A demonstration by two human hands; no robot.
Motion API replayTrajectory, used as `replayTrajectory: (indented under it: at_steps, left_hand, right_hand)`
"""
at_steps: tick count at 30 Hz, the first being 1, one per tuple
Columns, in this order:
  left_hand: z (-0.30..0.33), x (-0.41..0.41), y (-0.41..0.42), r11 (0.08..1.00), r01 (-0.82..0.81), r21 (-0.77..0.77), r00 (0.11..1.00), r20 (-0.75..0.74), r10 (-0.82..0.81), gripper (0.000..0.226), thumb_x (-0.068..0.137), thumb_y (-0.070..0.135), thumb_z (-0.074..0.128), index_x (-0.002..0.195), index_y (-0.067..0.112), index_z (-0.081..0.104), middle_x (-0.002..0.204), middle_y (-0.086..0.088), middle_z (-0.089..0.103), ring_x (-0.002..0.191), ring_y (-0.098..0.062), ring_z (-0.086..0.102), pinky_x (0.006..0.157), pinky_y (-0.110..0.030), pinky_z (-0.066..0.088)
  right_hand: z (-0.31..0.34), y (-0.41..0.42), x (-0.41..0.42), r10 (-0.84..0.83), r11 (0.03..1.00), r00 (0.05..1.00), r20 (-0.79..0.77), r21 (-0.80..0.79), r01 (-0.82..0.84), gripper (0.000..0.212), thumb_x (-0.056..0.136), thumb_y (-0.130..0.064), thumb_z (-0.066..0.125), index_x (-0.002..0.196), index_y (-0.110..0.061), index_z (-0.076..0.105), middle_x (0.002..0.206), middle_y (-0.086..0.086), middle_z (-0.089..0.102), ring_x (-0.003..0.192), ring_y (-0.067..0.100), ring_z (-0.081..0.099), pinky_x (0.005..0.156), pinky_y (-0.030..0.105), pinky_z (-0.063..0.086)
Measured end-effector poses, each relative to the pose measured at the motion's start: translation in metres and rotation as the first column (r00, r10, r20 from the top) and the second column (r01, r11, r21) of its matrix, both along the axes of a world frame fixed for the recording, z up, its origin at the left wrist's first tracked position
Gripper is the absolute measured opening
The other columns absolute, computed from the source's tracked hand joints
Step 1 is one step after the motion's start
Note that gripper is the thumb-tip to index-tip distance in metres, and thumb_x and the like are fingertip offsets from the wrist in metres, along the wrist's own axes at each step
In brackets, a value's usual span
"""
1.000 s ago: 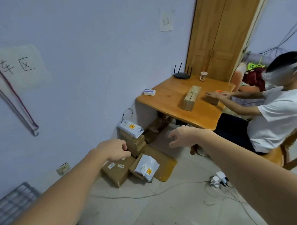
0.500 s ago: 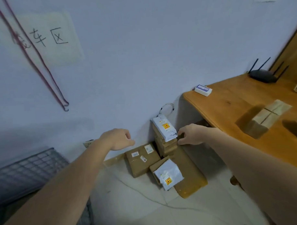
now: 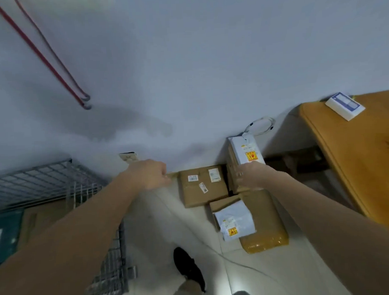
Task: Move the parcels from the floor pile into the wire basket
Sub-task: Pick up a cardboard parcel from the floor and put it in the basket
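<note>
The floor pile lies against the wall. It has a brown box with labels (image 3: 202,185), a white bag parcel (image 3: 234,221) on a tan padded parcel (image 3: 266,233), and a stack of brown boxes (image 3: 230,166) topped by a white parcel (image 3: 246,150). My right hand (image 3: 251,177) grips the front of that stack just under the white parcel, its fingers curled at the left edge. My left hand (image 3: 149,174) hovers in a fist left of the labelled box, holding nothing. The wire basket (image 3: 47,179) stands at the left with a teal parcel (image 3: 7,233) inside.
A wooden table (image 3: 366,163) juts in at the right, with a small white box (image 3: 344,105) on it. A thin cable (image 3: 228,259) crosses the floor near my shoe (image 3: 189,269). A red strap (image 3: 53,57) hangs on the wall, above a socket (image 3: 129,157).
The view has tipped down and swung left, so the basket is now in sight. My right hand has slid lower onto the front of the box stack. My left hand stays in a fist.
</note>
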State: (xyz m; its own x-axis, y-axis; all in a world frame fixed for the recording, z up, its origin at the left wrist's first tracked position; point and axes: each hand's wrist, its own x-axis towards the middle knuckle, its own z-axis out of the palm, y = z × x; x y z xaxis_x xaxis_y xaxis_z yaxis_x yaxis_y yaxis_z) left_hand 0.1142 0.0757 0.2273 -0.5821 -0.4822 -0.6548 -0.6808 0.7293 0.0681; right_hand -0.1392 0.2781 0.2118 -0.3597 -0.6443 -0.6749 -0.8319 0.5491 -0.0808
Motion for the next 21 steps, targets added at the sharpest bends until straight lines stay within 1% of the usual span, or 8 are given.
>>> replayTrajectory:
  at_steps: [5, 8, 11, 14, 16, 18, 19, 21]
  left_hand:
    - [-0.13, -0.052, -0.041, 0.996, 0.049, 0.071, 0.998, 0.043, -0.052, 0.045, 0.094, 0.06, 0.049, 0.125, 0.03, 0.06, 0.12, 0.003, 0.064, 0.101, -0.019, 0.059, 0.084, -0.033, 0.045]
    - [-0.239, -0.078, -0.058, 0.995, 0.061, 0.084, 0.996, 0.066, -0.066, 0.039, 0.096, 0.061, 0.051, 0.106, 0.027, 0.066, 0.123, 0.001, 0.067, 0.107, -0.021, 0.061, 0.089, -0.032, 0.047]
    - [-0.366, -0.09, -0.069, 0.987, 0.013, 0.158, 0.991, 0.127, -0.034, 0.039, 0.1, 0.059, 0.049, 0.117, 0.027, 0.064, 0.129, 0.001, 0.065, 0.113, -0.02, 0.059, 0.092, -0.031, 0.042]
    - [-0.492, -0.093, -0.073, 0.971, -0.115, 0.211, 0.979, 0.19, 0.075, 0.048, 0.099, 0.06, 0.052, 0.131, 0.025, 0.062, 0.134, 0.001, 0.064, 0.124, -0.022, 0.059, 0.1, -0.028, 0.041]
    - [-0.563, -0.094, -0.072, 0.94, -0.258, 0.224, 0.952, 0.227, 0.207, 0.051, 0.096, 0.066, 0.049, 0.121, 0.024, 0.066, 0.127, -0.002, 0.067, 0.115, -0.026, 0.064, 0.099, -0.035, 0.049]
    - [-0.624, -0.096, -0.067, 0.839, -0.471, 0.271, 0.879, 0.224, 0.421, 0.061, 0.089, 0.078, 0.041, 0.102, 0.023, 0.065, 0.119, -0.007, 0.071, 0.104, -0.027, 0.067, 0.091, -0.038, 0.053]
    - [-0.653, -0.098, -0.063, 0.736, -0.603, 0.307, 0.798, 0.204, 0.568, 0.068, 0.087, 0.083, 0.04, 0.1, 0.021, 0.065, 0.117, -0.01, 0.071, 0.101, -0.029, 0.068, 0.089, -0.038, 0.054]
    - [-0.703, -0.103, -0.052, 0.454, -0.796, 0.399, 0.548, 0.158, 0.821, 0.087, 0.08, 0.091, 0.046, 0.114, 0.013, 0.063, 0.118, -0.012, 0.068, 0.106, -0.032, 0.066, 0.093, -0.04, 0.054]
  right_hand:
    - [-0.132, -0.057, -0.024, 0.046, 0.991, 0.996, 0.079, 0.118, -0.056, 0.033, 0.101, -0.032, 0.054, 0.128, -0.017, 0.065, 0.12, 0.006, 0.068, 0.105, 0.025, 0.064, 0.089, 0.036, 0.054]
    - [-0.232, -0.087, -0.044, 0.016, 0.984, 0.992, 0.122, 0.176, -0.037, 0.037, 0.102, -0.032, 0.054, 0.134, -0.016, 0.061, 0.112, 0.006, 0.067, 0.096, 0.024, 0.062, 0.081, 0.033, 0.053]
    - [-0.346, -0.112, -0.066, -0.043, 0.983, 0.987, 0.153, 0.181, 0.015, 0.04, 0.102, -0.034, 0.055, 0.137, -0.016, 0.058, 0.107, 0.003, 0.063, 0.095, 0.022, 0.062, 0.082, 0.034, 0.055]
    - [-0.464, -0.126, -0.082, -0.158, 0.977, 0.966, 0.204, 0.174, 0.123, 0.048, 0.104, -0.036, 0.056, 0.147, -0.015, 0.052, 0.136, 0.009, 0.06, 0.12, 0.027, 0.059, 0.098, 0.038, 0.053]
    - [-0.537, -0.128, -0.092, -0.31, 0.95, 0.918, 0.247, 0.122, 0.287, 0.054, 0.103, -0.034, 0.059, 0.153, -0.016, 0.045, 0.146, 0.009, 0.054, 0.125, 0.027, 0.056, 0.098, 0.039, 0.051]
    - [-0.598, -0.128, -0.096, -0.452, 0.885, 0.858, 0.243, 0.003, 0.465, 0.064, 0.1, -0.034, 0.064, 0.156, -0.02, 0.038, 0.148, 0.01, 0.05, 0.125, 0.03, 0.055, 0.094, 0.04, 0.049]
    - [-0.629, -0.129, -0.097, -0.514, 0.841, 0.829, 0.219, -0.059, 0.537, 0.07, 0.097, -0.039, 0.067, 0.157, -0.021, 0.035, 0.149, 0.012, 0.047, 0.128, 0.033, 0.052, 0.097, 0.043, 0.048]
    - [-0.673, -0.128, -0.095, -0.607, 0.766, 0.776, 0.174, -0.133, 0.629, 0.087, 0.091, -0.054, 0.07, 0.159, -0.019, 0.029, 0.153, 0.014, 0.037, 0.138, 0.037, 0.04, 0.106, 0.05, 0.043]
